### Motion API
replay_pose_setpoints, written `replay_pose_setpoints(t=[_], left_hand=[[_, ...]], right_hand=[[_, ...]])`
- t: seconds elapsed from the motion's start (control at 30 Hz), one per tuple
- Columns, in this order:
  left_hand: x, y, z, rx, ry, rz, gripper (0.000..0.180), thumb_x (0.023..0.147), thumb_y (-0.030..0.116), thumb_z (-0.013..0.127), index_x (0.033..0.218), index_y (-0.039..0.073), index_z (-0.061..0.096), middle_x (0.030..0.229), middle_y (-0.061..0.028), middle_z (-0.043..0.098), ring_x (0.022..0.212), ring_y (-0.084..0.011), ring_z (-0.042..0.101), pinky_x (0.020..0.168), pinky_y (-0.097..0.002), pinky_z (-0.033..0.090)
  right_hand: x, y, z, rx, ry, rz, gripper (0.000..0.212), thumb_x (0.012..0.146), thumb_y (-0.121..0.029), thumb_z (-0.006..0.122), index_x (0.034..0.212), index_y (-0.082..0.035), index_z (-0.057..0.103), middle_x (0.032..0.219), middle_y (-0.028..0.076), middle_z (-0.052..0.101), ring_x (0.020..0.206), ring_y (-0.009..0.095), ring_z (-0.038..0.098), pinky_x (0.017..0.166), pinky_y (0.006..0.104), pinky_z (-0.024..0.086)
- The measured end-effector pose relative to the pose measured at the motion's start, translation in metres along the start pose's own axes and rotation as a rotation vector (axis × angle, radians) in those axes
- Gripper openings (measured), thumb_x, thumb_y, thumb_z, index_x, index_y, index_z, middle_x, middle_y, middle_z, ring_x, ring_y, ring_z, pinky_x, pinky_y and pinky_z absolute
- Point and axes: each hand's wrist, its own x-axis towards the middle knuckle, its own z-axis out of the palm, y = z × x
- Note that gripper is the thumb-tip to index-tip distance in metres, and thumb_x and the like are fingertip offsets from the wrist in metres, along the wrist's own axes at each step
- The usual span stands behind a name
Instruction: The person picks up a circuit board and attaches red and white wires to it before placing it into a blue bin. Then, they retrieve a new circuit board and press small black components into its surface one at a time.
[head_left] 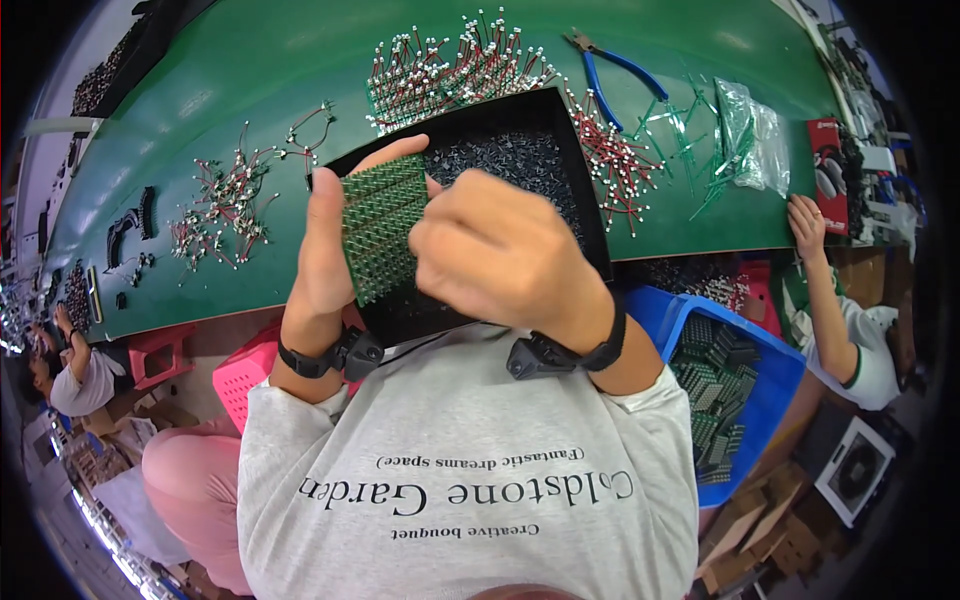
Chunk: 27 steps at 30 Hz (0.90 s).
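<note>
A green circuit board panel [380, 230], covered in rows of small components, is held tilted up over the black tray [592, 190]. My left hand [322, 245] grips it along its left side, thumb in front and fingers behind. My right hand [515, 255] is closed in a pinch at the panel's right edge, slightly blurred; whatever sits between its fingertips is hidden. Many tiny dark parts [510, 165] fill the tray beneath my hands.
Wired connectors [225, 205] lie left, more bundles [450, 75] behind the tray. Blue-handled cutters [600, 85], green strips and plastic bags [750, 140] are right. A blue bin [690, 320] holds stacked boards. One person's hand [806, 225] rests at the table's right edge; another person sits far left.
</note>
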Motion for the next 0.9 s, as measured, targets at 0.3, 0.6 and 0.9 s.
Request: replay_pose_setpoints(t=[0.3, 0.6, 0.9], left_hand=[[0.001, 0.001, 0.003, 0.049, -0.036, 0.014, 0.100, 0.095, 0.079, 0.016, 0.149, -0.002, 0.039, 0.117, -0.0089, 0.063, 0.107, -0.0186, 0.061, 0.094, -0.0325, 0.049], [0.001, -0.003, 0.000, 0.010, -0.021, 0.015, 0.099, 0.096, 0.078, 0.013, 0.148, -0.002, 0.041, 0.117, -0.0091, 0.064, 0.107, -0.0172, 0.061, 0.095, -0.0318, 0.048], [0.001, -0.001, 0.002, 0.116, 0.062, 0.046, 0.101, 0.093, 0.081, 0.011, 0.147, 0.002, 0.045, 0.116, -0.0117, 0.064, 0.104, -0.0189, 0.063, 0.094, -0.0327, 0.050]], right_hand=[[0.003, -0.007, 0.009, 0.034, 0.020, 0.074, 0.030, 0.063, 0.000, 0.080, 0.091, -0.003, 0.070, 0.082, 0.006, 0.060, 0.067, 0.022, 0.060, 0.056, 0.0318, 0.051], [0.001, -0.003, 0.014, -0.010, 0.064, 0.050, 0.024, 0.063, 0.003, 0.075, 0.086, -0.003, 0.067, 0.081, 0.006, 0.061, 0.066, 0.023, 0.061, 0.056, 0.0313, 0.051], [0.001, -0.015, 0.021, -0.034, -0.079, -0.063, 0.030, 0.063, -0.004, 0.075, 0.092, -0.001, 0.068, 0.086, 0.006, 0.062, 0.072, 0.021, 0.062, 0.056, 0.0313, 0.052]])
